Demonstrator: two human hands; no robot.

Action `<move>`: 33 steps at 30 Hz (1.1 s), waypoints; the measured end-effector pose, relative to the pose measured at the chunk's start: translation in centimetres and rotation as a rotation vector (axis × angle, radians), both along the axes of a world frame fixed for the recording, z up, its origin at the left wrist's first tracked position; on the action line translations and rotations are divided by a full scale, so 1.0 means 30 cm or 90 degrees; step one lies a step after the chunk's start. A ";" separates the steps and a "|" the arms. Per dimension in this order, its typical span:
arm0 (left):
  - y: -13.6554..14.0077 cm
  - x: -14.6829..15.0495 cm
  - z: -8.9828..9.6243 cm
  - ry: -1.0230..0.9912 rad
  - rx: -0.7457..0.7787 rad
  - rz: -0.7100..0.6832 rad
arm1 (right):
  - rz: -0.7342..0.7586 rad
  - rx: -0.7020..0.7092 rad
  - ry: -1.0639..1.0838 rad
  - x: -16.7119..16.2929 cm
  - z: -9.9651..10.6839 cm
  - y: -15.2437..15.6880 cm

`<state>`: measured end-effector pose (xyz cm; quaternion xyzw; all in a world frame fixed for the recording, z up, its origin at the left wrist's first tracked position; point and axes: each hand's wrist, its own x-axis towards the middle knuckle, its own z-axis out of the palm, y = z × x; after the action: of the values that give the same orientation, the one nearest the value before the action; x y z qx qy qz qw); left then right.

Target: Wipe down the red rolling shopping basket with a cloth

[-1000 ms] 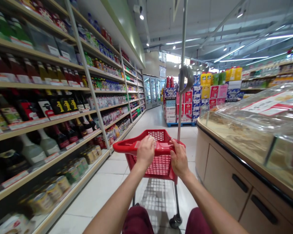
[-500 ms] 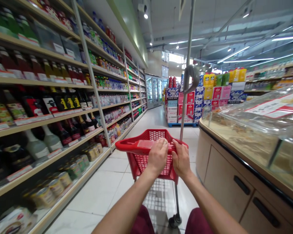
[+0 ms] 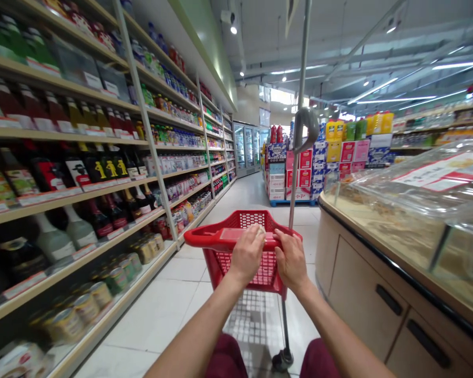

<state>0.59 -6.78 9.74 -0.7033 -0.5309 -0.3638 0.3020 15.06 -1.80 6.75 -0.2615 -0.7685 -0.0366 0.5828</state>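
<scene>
A red plastic shopping cart [image 3: 240, 262] stands right in front of me, its handle [image 3: 208, 239] crossing the near side. My left hand [image 3: 249, 254] lies over the middle of that handle, fingers closed over the top. A small whitish bit shows at its fingertips, too little to name. Close beside it, my right hand [image 3: 290, 257] is curled round the handle's right end. The two hands are a short gap apart. A grey metal pole [image 3: 299, 79] with a dark grey loop rises from the cart's right side. The basket's inside is mostly hidden.
Shelves of bottles and cans [image 3: 82, 184] run along the left. At right is a wooden counter [image 3: 362, 278] with clear covers. Ahead, stacked cartons [image 3: 299, 173] stand on a blue pallet [image 3: 289, 202], with glass-door coolers [image 3: 246, 147] beyond. The white tiled floor [image 3: 161, 304] leads forward.
My left hand has slid slightly left along the handle, widening the gap to the right hand. The right hand keeps its place on the handle. The whole view has shifted a little.
</scene>
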 end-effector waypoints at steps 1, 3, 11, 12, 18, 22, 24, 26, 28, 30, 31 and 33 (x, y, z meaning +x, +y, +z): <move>-0.006 -0.021 0.004 0.004 -0.001 -0.004 | 0.000 -0.001 -0.011 0.009 0.001 0.001; -0.027 -0.108 0.011 -0.022 0.018 0.023 | -0.002 -0.004 -0.023 0.020 0.001 0.001; -0.017 -0.031 -0.010 -0.016 0.048 0.032 | -0.055 0.007 -0.007 0.008 -0.016 -0.004; -0.006 0.011 -0.011 0.008 0.038 0.002 | -0.051 0.013 -0.019 0.015 -0.015 -0.001; -0.018 -0.112 0.017 -0.076 0.030 0.054 | -0.031 0.027 -0.030 0.037 -0.010 0.000; -0.010 -0.100 0.022 -0.102 0.049 0.092 | -0.060 0.018 -0.007 0.008 -0.018 -0.002; 0.009 -0.011 0.015 -0.041 0.023 0.029 | -0.060 0.024 -0.009 0.007 -0.018 0.000; 0.020 0.043 0.014 0.004 0.002 -0.022 | -0.046 0.034 -0.021 0.018 -0.014 0.002; 0.015 0.014 0.021 0.009 -0.006 -0.029 | -0.034 0.040 -0.034 0.032 -0.008 0.002; -0.001 -0.077 0.030 -0.034 0.010 0.015 | -0.029 0.042 -0.039 0.038 -0.004 0.000; -0.009 -0.124 0.035 -0.066 0.026 0.048 | -0.029 0.042 -0.037 0.037 -0.005 -0.001; -0.018 -0.170 0.040 -0.109 0.048 0.097 | -0.036 0.041 -0.022 0.027 -0.010 -0.001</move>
<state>-4.53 -7.31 10.94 -0.6156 -0.5924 -0.4182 0.3085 15.88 -1.84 6.45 -0.2639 -0.7691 -0.0823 0.5763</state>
